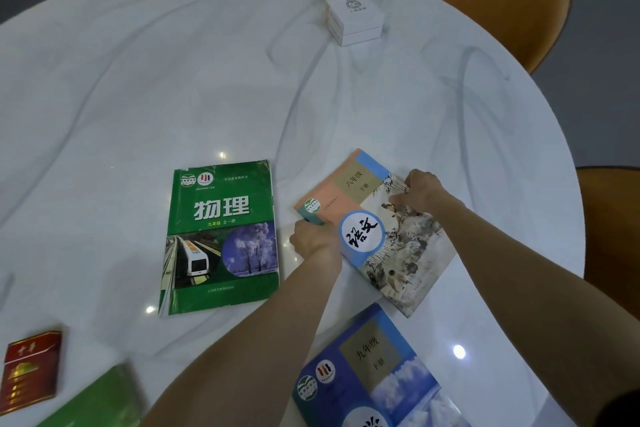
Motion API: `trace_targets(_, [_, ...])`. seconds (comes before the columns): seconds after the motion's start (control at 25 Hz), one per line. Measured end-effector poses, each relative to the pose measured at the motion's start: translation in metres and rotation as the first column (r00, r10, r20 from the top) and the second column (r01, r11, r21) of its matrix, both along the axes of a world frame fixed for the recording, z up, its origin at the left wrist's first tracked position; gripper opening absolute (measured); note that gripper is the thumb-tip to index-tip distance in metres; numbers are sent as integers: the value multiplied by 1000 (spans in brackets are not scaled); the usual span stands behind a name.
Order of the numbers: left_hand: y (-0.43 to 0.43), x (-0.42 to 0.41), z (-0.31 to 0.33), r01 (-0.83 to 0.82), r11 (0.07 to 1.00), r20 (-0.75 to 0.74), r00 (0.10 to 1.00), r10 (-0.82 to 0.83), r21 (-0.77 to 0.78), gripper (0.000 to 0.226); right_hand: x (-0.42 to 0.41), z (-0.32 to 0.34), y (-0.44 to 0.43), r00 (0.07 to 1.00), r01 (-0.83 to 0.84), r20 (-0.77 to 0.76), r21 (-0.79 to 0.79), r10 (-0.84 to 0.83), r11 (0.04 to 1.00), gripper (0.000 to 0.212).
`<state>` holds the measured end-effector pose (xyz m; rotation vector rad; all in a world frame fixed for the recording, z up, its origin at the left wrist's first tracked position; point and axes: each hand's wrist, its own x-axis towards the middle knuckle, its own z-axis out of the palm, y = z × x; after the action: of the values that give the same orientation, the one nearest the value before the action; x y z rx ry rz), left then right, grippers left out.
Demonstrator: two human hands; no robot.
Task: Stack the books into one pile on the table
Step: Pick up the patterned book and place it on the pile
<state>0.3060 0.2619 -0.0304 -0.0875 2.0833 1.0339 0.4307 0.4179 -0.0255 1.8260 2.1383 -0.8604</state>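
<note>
White marble-patterned round table [145,87] carried four scattered books. Both hands gripped the salmon-and-blue painted-cover textbook [398,246], right of the green physics textbook [221,239]: the left hand [313,241] pinched its near-left edge, the right hand [420,189] closed fingers on its far-right edge. To stack well, I judged it should be lifted level, squared over the green cover and lowered flat. A blue textbook [377,374] lay nearer, another green book [100,399] at near left.
</note>
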Motion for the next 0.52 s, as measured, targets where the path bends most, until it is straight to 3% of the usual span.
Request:
trace_targets(0.28, [-9, 17, 8, 83, 983, 17, 996, -87, 162, 49, 5, 11, -9, 991, 67, -117, 7, -66, 998, 42])
trace_targets(0.52, [-13, -1, 24, 204, 953, -109, 977, -183, 226, 53, 10, 21, -15, 978, 75, -188, -83, -90, 994, 25])
